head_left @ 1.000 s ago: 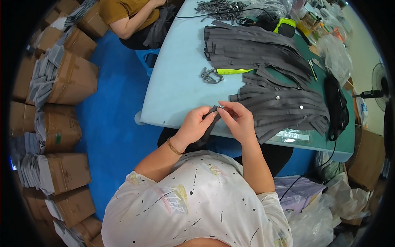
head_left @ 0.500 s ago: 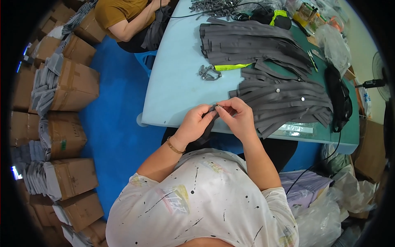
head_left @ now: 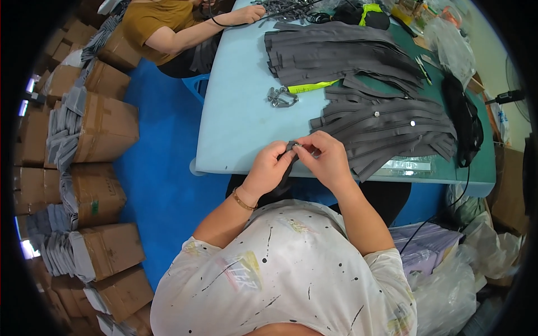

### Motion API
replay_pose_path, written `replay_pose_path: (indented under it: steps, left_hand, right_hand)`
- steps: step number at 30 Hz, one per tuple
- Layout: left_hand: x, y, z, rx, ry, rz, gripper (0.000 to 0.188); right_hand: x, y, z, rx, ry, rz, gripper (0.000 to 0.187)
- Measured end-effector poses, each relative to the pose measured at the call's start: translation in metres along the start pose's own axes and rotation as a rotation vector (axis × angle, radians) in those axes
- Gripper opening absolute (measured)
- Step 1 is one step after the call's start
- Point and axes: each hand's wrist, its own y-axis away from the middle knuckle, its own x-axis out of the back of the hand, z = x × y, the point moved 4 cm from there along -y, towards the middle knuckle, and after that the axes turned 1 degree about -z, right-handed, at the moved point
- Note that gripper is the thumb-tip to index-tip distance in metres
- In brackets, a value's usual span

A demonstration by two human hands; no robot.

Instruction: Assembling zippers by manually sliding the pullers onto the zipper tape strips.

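Observation:
My left hand (head_left: 270, 167) and my right hand (head_left: 323, 158) meet at the near edge of the light blue table (head_left: 241, 117). Between their fingertips they pinch the end of a dark grey fabric strap (head_left: 292, 148), which hangs down below my left hand. Just right of my right hand lies a fanned pile of grey straps (head_left: 392, 131) with small metal snaps. A second, larger pile of grey straps (head_left: 336, 53) lies farther back. A small heap of metal clips (head_left: 281, 97) rests on the table ahead of my hands.
Another person in a mustard shirt (head_left: 162, 25) works at the table's far left corner. Cardboard boxes (head_left: 103, 126) stuffed with grey straps line the blue floor on my left. A black bag (head_left: 462, 120) lies at the table's right end, plastic bags (head_left: 448, 280) below it.
Both hands stay pinched on the strap end at the table edge, with only small finger shifts. My view has tilted slightly, so the table sits a little differently in the picture.

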Motion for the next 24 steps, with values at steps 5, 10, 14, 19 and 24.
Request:
replay_pose_path:
  steps: [5,10,14,19,24]
  left_hand:
    - [0.002,0.001,0.005,0.071,0.014,-0.032,0.014]
    - [0.002,0.003,-0.001,0.106,0.065,-0.052,0.015]
    - [0.002,0.003,-0.002,0.224,0.252,-0.051,0.016]
    - [-0.001,0.001,-0.002,0.204,0.268,-0.031,0.017]
    - [-0.001,-0.001,0.004,0.215,0.412,0.046,0.017]
  right_hand:
    - [0.002,-0.001,0.003,-0.042,-0.095,-0.017,0.013]
    - [0.003,-0.001,0.006,-0.069,-0.186,-0.074,0.014]
    - [-0.004,-0.001,0.019,-0.172,-0.492,-0.081,0.015]
    - [-0.003,-0.003,0.025,-0.394,-0.743,-0.120,0.016]
    - [0.000,-0.003,0.026,-0.406,-0.706,-0.087,0.019]
